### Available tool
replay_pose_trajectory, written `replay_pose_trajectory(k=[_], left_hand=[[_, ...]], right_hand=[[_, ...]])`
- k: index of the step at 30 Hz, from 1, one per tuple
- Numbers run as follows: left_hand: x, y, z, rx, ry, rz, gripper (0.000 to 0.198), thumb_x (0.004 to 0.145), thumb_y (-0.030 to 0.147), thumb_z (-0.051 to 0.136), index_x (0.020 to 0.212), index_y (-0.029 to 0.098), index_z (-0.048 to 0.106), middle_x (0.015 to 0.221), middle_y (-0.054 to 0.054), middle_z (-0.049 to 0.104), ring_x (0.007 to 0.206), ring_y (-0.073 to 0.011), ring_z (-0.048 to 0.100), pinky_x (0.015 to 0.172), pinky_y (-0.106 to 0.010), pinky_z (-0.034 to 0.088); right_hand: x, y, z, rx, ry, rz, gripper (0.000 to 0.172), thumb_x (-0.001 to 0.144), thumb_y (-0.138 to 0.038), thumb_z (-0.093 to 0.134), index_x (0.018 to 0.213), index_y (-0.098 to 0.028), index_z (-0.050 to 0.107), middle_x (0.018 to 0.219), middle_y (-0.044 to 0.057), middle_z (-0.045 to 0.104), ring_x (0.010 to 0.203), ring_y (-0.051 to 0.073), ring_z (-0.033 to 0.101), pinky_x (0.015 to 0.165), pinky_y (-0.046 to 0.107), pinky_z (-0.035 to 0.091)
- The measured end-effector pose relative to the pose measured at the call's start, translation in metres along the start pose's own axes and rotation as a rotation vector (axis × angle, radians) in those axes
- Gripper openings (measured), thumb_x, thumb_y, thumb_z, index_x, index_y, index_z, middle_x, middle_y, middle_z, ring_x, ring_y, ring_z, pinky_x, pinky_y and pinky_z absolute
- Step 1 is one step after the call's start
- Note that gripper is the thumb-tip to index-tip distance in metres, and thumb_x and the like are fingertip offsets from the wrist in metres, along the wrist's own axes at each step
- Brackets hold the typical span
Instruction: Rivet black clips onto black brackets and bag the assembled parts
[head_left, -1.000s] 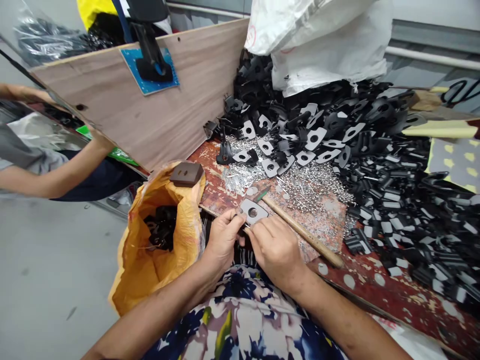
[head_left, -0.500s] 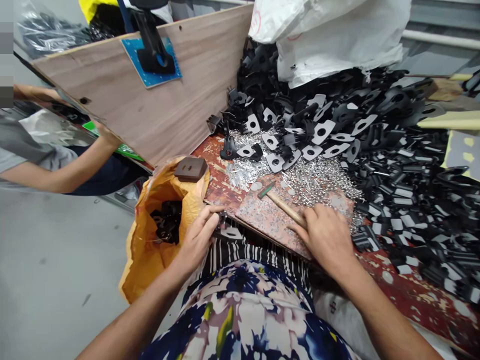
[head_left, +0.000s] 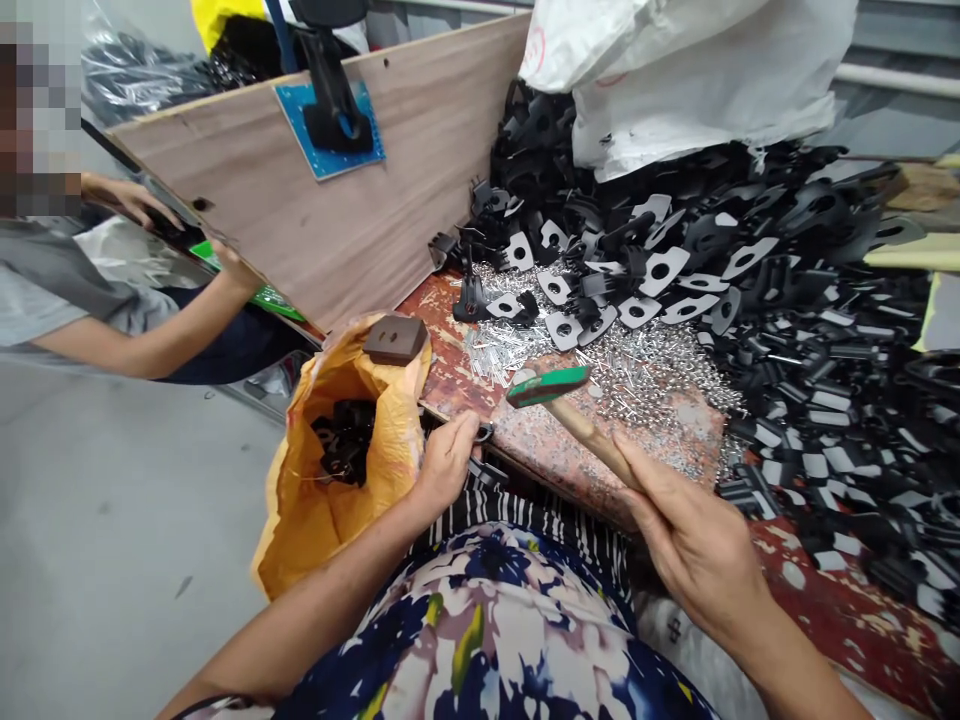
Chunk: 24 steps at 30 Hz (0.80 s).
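Note:
My right hand is wrapped round the wooden handle of a hammer, its green-sided head raised above a speckled slab on the bench. At the slab's front left edge, my left hand is closed on a black plastic clip part, much of which the fingers hide. Beyond the slab lie many small metal pins. Black clip parts with grey plates are heaped just behind the pins.
An orange sack with black parts inside stands at the left, a brown block on its rim. Behind it rises a wooden board. Another person's arm is at far left. A white sack lies over the heap.
My right hand has lifted the hammer off the slab. My left hand, with the clip part, has come nearer the slab's edge. The view has shifted slightly.

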<state>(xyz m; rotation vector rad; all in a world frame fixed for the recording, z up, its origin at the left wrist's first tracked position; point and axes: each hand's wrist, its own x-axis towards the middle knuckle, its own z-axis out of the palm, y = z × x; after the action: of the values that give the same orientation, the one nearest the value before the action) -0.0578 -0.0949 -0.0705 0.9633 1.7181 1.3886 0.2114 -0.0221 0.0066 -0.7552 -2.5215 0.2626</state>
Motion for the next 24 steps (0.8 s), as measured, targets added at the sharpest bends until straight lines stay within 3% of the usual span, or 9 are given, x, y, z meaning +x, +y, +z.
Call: replay_pose_trajectory(k=[3,5,10,16,20,22,24], left_hand=[[0.000,0.000,0.000,0.004,0.010,0.014,0.041,0.099,0.047,0.046,0.068,0.021,0.053,0.062,0.002,0.052,0.060,-0.0163,0.049,0.061,-0.028,0.037],[0.000,-0.001,0.001,0.005,0.010,0.018,0.042,0.099,0.048,0.046,0.068,0.021,0.054,0.061,0.002,0.052,0.060,-0.0165,0.049,0.061,-0.028,0.037],[0.001,-0.002,0.000,0.017,-0.002,0.017,0.041,0.098,0.049,0.047,0.067,0.022,0.053,0.063,0.002,0.053,0.061,-0.0166,0.051,0.061,-0.028,0.038],[0.001,0.001,-0.001,0.038,-0.008,0.033,0.044,0.099,0.048,0.046,0.065,0.022,0.051,0.061,0.002,0.050,0.059,-0.0159,0.046,0.061,-0.028,0.036],[0.001,0.008,-0.003,0.041,-0.053,0.042,0.043,0.097,0.053,0.050,0.068,0.021,0.054,0.062,0.002,0.050,0.059,-0.0163,0.046,0.059,-0.028,0.036],[-0.001,0.013,-0.012,0.043,-0.075,0.009,0.039,0.097,0.055,0.050,0.080,0.021,0.060,0.061,0.003,0.051,0.057,-0.0172,0.047,0.056,-0.028,0.037],[-0.005,0.017,-0.033,0.089,-0.022,0.002,0.035,0.096,0.054,0.049,0.095,0.023,0.064,0.065,0.003,0.056,0.060,-0.0191,0.053,0.057,-0.028,0.041]], right_hand=[[0.001,-0.003,0.013,-0.091,-0.066,-0.032,0.061,0.102,-0.021,0.050,0.161,-0.031,0.033,0.079,0.001,0.068,0.056,0.016,0.062,0.050,0.029,0.051],[0.000,-0.001,0.020,-0.134,-0.133,-0.021,0.058,0.104,-0.023,0.047,0.160,-0.030,0.034,0.073,0.000,0.064,0.052,0.015,0.057,0.047,0.028,0.049],[-0.006,-0.002,0.017,-0.058,0.000,-0.005,0.064,0.100,-0.019,0.051,0.161,-0.030,0.033,0.083,0.003,0.068,0.059,0.015,0.060,0.058,0.029,0.054],[-0.004,0.000,0.030,-0.056,-0.233,0.073,0.050,0.106,-0.026,0.042,0.155,-0.027,0.042,0.083,0.002,0.068,0.065,0.017,0.064,0.058,0.029,0.051],[0.005,0.007,0.038,-0.044,-0.221,0.105,0.044,0.105,-0.025,0.044,0.149,-0.024,0.050,0.093,0.005,0.069,0.072,0.017,0.062,0.061,0.030,0.050],[0.011,0.009,0.041,-0.147,-0.177,0.092,0.037,0.102,-0.024,0.049,0.137,-0.020,0.061,0.092,0.008,0.066,0.078,0.020,0.059,0.065,0.033,0.049],[0.018,0.013,0.041,-0.241,-0.140,0.073,0.027,0.099,-0.025,0.055,0.122,-0.018,0.069,0.093,0.009,0.064,0.085,0.023,0.057,0.070,0.035,0.048]])
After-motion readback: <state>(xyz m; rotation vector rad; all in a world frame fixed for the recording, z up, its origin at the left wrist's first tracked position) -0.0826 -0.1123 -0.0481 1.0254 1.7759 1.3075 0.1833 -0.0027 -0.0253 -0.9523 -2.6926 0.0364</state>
